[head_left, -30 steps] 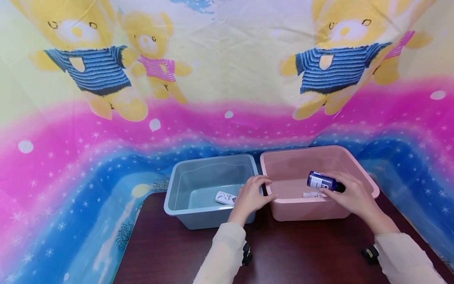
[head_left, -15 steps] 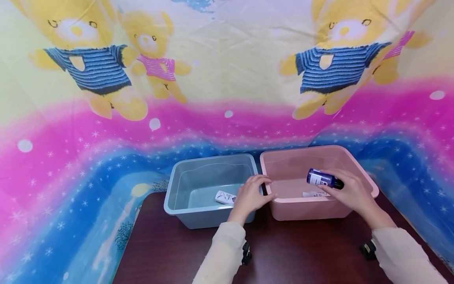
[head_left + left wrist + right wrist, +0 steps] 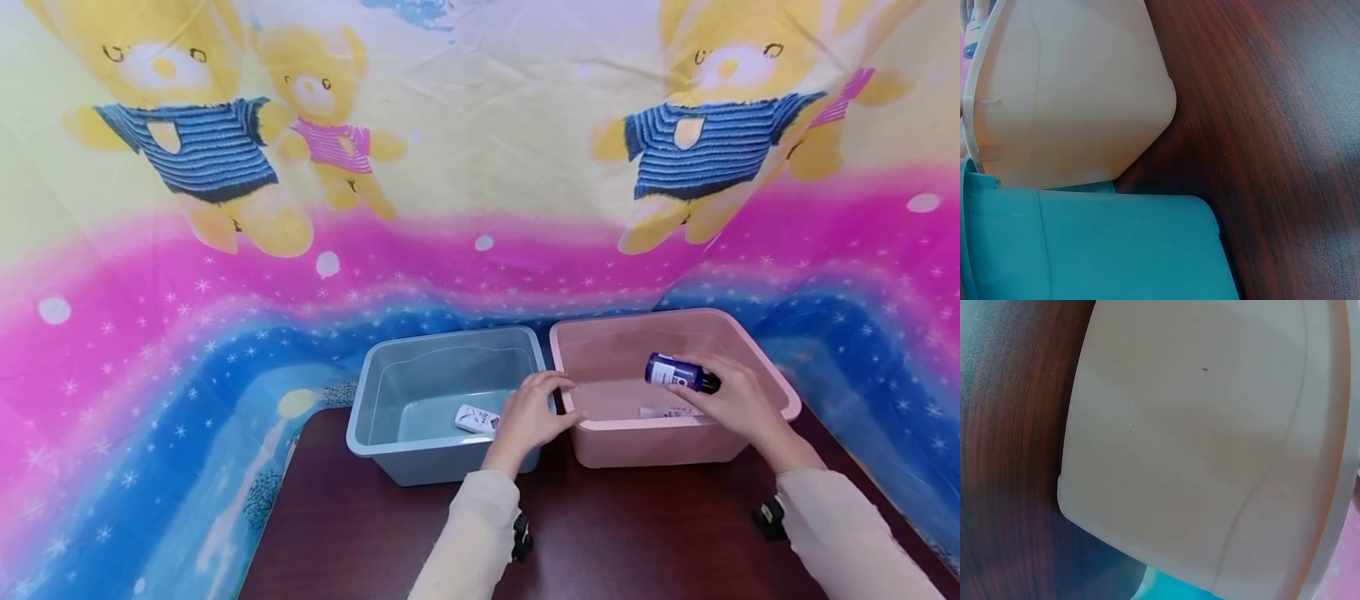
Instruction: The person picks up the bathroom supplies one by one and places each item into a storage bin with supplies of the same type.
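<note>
My right hand (image 3: 738, 400) grips a dark blue bottle (image 3: 675, 372) with a white label and black cap. The bottle is tilted nearly sideways above the pink bin (image 3: 652, 446), its capped end toward the palm. A corner of the bottle (image 3: 972, 37) also shows in the left wrist view. With loosely curved fingers, my left hand (image 3: 531, 417) rests on the pink bin's left front rim and holds no loose thing. A white item with print (image 3: 663, 412) lies inside that bin, partly hidden by its front wall.
Left of the pink bin stands a grey-blue bin (image 3: 450, 462) containing a white printed item (image 3: 476, 418), partly covered by the left hand. Both bins sit on a dark brown table (image 3: 600, 533). A printed bear cloth (image 3: 480, 167) hangs behind.
My right hand has shifted slightly left and up with the blue bottle, exposing more of the white item in the pink bin. The left hand has stayed in place.
</note>
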Tool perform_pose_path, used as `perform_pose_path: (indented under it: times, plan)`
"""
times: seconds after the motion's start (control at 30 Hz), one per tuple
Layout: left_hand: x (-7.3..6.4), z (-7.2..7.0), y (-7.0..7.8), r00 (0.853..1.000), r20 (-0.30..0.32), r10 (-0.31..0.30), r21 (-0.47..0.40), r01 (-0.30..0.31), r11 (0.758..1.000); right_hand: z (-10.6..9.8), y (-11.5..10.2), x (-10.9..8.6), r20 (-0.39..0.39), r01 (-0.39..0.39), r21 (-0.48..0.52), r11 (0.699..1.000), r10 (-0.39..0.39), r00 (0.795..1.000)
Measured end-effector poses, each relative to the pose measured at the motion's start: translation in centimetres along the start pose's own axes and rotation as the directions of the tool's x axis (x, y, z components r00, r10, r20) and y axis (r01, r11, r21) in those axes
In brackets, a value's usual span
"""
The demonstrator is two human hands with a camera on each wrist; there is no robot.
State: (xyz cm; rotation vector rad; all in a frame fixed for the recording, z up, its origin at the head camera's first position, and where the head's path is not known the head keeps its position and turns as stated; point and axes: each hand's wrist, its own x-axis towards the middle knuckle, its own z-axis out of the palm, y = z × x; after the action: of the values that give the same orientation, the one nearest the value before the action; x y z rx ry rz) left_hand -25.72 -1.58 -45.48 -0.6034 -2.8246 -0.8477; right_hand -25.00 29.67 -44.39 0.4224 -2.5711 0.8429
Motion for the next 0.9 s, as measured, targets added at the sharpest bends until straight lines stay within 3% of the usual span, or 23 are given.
perform_pose_path:
  times: [0.43,0.9]
  plan:
    - [0.0,0.1,-0.1,1.0,-0.004,0.003,0.01,-0.003,1.0,0.2,0.8,0.9,-0.037,0.032,-0.004,0.999,-0.032,0.999]
    - [0.0,0.0,-0.1,1.0,-0.005,0.004,-0.007,-0.004,1.0,0.3,1.2,1.6,0.053,0.024,-0.03,0.999,-0.022,0.998]
